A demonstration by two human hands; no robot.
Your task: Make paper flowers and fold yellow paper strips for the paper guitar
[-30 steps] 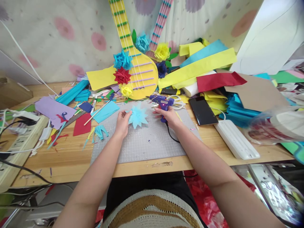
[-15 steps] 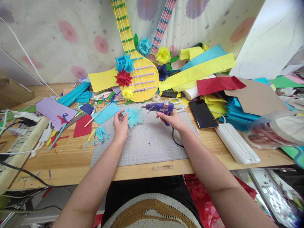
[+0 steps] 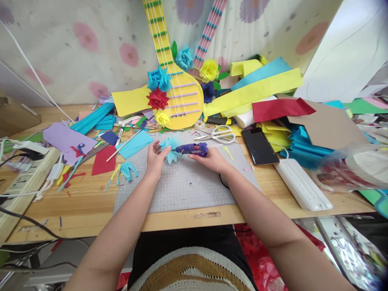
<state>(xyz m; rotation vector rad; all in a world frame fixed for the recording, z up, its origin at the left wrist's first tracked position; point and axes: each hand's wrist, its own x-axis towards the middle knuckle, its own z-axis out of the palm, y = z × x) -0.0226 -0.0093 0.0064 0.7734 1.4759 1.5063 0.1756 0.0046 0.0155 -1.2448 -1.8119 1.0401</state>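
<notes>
The wooden desk [image 3: 91, 202] carries a grey cutting mat [image 3: 188, 190] at its front middle. Just behind the mat lie white-handled scissors [image 3: 216, 135], and a black phone [image 3: 259, 145] lies beside its right edge. A long white plastic unit [image 3: 303, 184] sits right of the phone. Left of the mat lie a red paper piece [image 3: 101, 161], a light blue sheet [image 3: 135, 143], a teal fringed scrap [image 3: 129, 169] and a lilac sheet [image 3: 65, 137]. A power strip [image 3: 18, 182] sits at the far left. Brown cardboard [image 3: 327, 121] and stacked coloured paper [image 3: 273, 129] cover the right rear.

Two guitars [image 3: 185, 101] [image 3: 209, 30], seven paper flowers [image 3: 171, 146] [image 3: 159, 79] [image 3: 157, 98] [image 3: 163, 118] [image 3: 184, 59] [image 3: 208, 70] [image 3: 207, 91], one glue gun [image 3: 191, 150], one phone [image 3: 259, 146].
</notes>
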